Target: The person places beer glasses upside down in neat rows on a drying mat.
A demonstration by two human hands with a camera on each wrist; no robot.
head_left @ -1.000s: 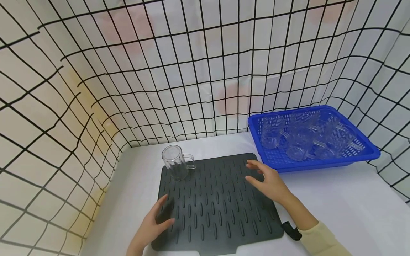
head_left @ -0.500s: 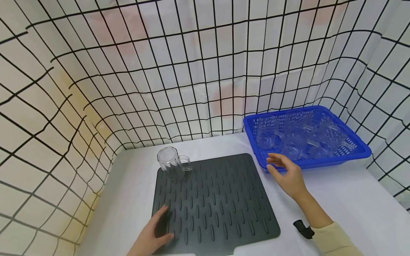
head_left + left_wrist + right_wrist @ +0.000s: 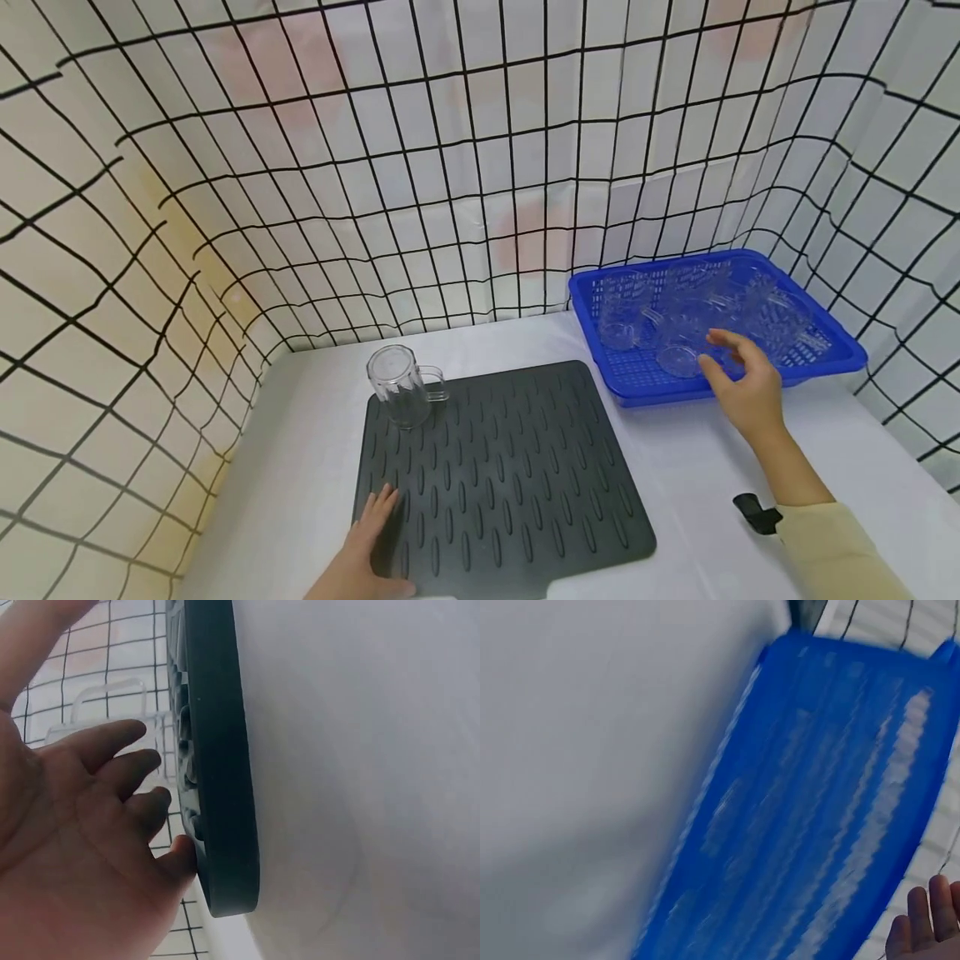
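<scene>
Fingers on the right hand [image 3: 752, 398] curve loosely, gap to the thumb, holding nothing, right by some clear glass mugs [image 3: 677, 362] in a blue plastic basket [image 3: 660, 396]. The left hand [image 3: 362, 548] isn't gripping anything either, fingers stretched out at the near-left edge of a dark grey ridged mat [image 3: 517, 467]. Another clear glass mug [image 3: 403, 390] sits at its far-left corner.

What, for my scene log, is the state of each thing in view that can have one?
Lone mug, standing on the mat's far left corner; which end is up is unclear.
Ribbed mat, lying flat.
Blue basket, upright, holding several glass mugs.
Left hand, fingers extended, at the mat's left edge.
Right hand, thumb and fingers apart, nothing visibly held, at the basket's near side.
</scene>
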